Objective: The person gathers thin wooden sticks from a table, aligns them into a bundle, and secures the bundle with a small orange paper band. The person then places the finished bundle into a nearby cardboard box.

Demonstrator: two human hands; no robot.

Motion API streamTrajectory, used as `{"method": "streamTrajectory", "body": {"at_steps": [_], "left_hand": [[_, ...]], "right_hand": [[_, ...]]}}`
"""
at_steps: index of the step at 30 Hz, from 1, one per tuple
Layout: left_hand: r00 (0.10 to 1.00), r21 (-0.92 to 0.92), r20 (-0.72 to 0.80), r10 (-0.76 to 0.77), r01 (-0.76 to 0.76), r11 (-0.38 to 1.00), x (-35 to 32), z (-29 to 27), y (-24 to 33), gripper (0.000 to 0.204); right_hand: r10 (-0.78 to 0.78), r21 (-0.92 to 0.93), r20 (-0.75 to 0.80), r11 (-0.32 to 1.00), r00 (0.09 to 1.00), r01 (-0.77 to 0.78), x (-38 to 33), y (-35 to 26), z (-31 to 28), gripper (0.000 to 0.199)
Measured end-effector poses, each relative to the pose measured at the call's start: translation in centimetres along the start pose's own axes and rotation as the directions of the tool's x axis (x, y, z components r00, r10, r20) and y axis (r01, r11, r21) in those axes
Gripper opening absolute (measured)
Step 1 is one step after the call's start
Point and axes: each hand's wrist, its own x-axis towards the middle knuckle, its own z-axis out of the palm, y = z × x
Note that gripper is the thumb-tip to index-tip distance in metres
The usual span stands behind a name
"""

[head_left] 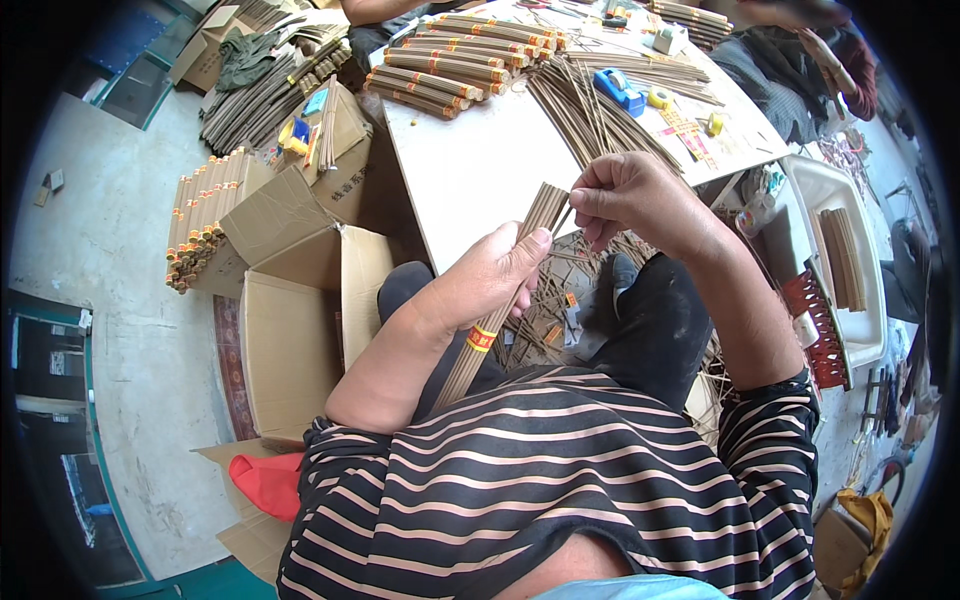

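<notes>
My left hand [497,272] is wrapped round a bundle of brown incense sticks [548,203], tilted with its top toward the table. A red and yellow paper band [481,338] circles the bundle below my fingers, and its lower end rests against my lap and shirt. At the upper end my right hand [622,203] is closed, thumb and forefinger pinching what looks like a single thin stick beside the bundle's edge. Part of that stick is hidden by my fingers.
Ahead is a white table [470,165] with banded incense bundles [455,65], loose sticks [610,120] and a blue tape dispenser [619,92]. An open cardboard box [290,340] stands at my left, a white tub [862,335] at my right. Another person [775,75] sits at the far right.
</notes>
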Motion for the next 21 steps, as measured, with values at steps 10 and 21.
{"method": "streamTrajectory", "body": {"at_steps": [10,21], "left_hand": [[0.998,-0.125,0.055,-0.001,0.007,0.992,0.5,-0.3,-0.8,0.051],[0.996,-0.233,0.089,0.013,0.008,0.973,0.7,-0.8,-0.9,0.045]], "right_hand": [[-0.051,-0.07,0.008,0.996,0.999,0.052,0.1,-0.4,0.2,0.02],[-0.078,0.068,0.031,0.995,0.996,0.075,0.9,0.7,-0.1,0.021]]}}
